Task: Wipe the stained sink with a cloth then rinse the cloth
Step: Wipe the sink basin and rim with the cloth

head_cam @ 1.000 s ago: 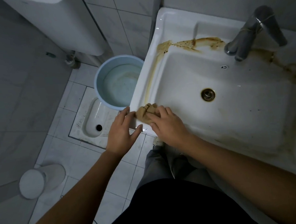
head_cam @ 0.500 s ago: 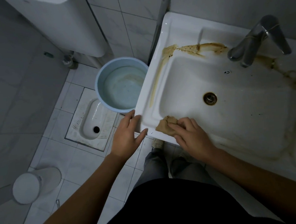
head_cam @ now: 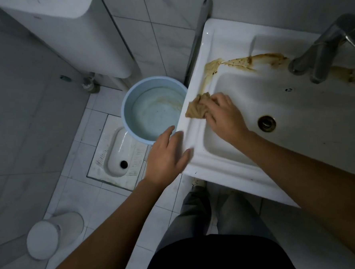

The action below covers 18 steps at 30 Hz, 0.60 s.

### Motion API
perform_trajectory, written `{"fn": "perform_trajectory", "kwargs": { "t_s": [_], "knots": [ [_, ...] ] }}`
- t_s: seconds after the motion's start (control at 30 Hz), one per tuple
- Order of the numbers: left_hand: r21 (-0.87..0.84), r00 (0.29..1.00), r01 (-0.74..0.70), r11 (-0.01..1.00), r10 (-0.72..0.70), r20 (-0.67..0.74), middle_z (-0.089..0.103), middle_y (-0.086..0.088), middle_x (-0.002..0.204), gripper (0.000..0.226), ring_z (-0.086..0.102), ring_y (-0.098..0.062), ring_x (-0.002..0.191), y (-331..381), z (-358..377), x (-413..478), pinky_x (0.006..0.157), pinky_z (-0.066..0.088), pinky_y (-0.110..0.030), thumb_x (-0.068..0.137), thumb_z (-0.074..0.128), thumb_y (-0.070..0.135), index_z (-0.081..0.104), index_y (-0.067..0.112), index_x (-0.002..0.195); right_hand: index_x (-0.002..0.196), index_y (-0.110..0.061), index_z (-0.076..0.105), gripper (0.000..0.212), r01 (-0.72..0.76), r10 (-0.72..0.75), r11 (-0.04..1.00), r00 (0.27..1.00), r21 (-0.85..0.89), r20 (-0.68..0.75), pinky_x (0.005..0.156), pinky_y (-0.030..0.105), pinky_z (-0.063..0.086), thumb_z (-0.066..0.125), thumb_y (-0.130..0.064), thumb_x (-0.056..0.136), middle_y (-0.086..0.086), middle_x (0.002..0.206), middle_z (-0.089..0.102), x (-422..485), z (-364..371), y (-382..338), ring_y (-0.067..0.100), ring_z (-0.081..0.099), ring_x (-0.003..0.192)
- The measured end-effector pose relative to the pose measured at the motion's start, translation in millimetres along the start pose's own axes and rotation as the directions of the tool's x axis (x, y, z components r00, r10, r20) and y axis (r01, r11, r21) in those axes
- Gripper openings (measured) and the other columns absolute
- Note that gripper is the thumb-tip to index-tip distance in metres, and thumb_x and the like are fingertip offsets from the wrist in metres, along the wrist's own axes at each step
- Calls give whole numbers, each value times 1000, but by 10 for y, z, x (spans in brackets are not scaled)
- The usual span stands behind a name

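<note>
Right hand (head_cam: 223,117) pressing brown cloth (head_cam: 198,110) on stained sink (head_cam: 225,40) left rim, left hand (head_cam: 165,156) resting at corner, blue bucket (head_cam: 127,108) below

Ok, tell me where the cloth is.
In the head view, the brown cloth lies on the left rim of the sink, gripped by the right hand, beside the blue bucket.

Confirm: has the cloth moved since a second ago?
Yes. The cloth went from the near-left corner of the sink up its left rim, toward the brown stain.

tap (head_cam: 321,48): cut rt edge | sink (head_cam: 225,40): rt end off-frame | bucket (head_cam: 127,116): partly behind sink
</note>
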<state>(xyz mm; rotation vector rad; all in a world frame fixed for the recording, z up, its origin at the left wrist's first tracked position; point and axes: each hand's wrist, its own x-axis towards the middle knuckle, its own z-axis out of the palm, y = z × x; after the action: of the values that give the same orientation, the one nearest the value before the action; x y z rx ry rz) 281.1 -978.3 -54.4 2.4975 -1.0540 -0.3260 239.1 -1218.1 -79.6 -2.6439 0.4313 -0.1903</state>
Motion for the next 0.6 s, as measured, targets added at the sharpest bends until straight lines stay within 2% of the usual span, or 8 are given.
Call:
{"fn": "perform_trajectory", "kwargs": {
  "t_s": [0.1, 0.2, 0.27, 0.33, 0.4, 0.47, 0.6],
  "knots": [
    [29, 999, -41, 999, 41, -9, 48, -14, 148, 56, 48, -30, 131, 53, 69, 250, 103, 47, -45, 97, 55, 50, 53, 12, 137, 137, -23, 53, 48, -175, 180, 982, 982, 73, -61, 87, 40, 53, 58, -14, 89, 8, 125, 48, 226, 25, 44, 26, 48, 115],
    [78, 999, -34, 996, 37, -35, 45, -15, 151, 52, 45, -29, 134, 84, 125, 369, 105, 42, -43, 97, 56, 48, 53, 12, 135, 141, -24, 51, 52, -236, 248, 961, 966, 143, -78, 89, 37, 50, 58, -14, 91, 8, 126, 45, 157, 99, -51, 27, 46, 115],
    [104, 998, -21, 994, 27, -51, 42, -15, 154, 51, 42, -28, 137, 116, 166, 387, 107, 39, -40, 98, 56, 46, 53, 12, 136, 141, -23, 52, 51, -199, 211, 967, 976, 160, -58, 87, 38, 51, 59, -18, 91, 6, 124, 45, -26, 116, -124, 26, 47, 113],
    [103, 997, -34, 994, 41, -63, 42, -16, 155, 51, 43, -29, 137, 162, 213, 414, 107, 38, -40, 97, 57, 42, 53, 11, 137, 142, -25, 51, 51, -103, 105, 982, 995, 160, -1, 82, 37, 54, 58, -22, 91, 4, 121, 46, -244, 99, -146, 23, 49, 110],
    [107, 994, -72, 992, 80, -73, 46, -17, 151, 46, 46, -31, 135, 202, 257, 475, 106, 40, -42, 95, 59, 37, 58, 8, 131, 143, -26, 51, 52, -5, -6, 990, 997, 142, 73, 76, 36, 55, 57, -26, 91, 3, 119, 48, -404, 42, -98, 22, 51, 108],
    [113, 990, -96, 989, 107, -95, 51, -18, 144, 38, 49, -33, 129, 210, 260, 546, 101, 43, -44, 93, 61, 33, 61, 7, 121, 139, -25, 55, 48, 45, -54, 993, 994, 108, 90, 74, 38, 56, 57, -24, 91, 3, 117, 52, -394, -49, 19, 23, 54, 105],
    [119, 980, -137, 983, 152, -128, 54, -17, 139, 36, 51, -32, 126, 198, 212, 745, 100, 43, -44, 93, 62, 30, 62, 6, 119, 137, -25, 58, 47, -94, 97, 991, 995, 93, -34, 77, 39, 54, 55, -17, 91, 5, 109, 56, 48, -262, 287, 26, 58, 97]
  ]
}}
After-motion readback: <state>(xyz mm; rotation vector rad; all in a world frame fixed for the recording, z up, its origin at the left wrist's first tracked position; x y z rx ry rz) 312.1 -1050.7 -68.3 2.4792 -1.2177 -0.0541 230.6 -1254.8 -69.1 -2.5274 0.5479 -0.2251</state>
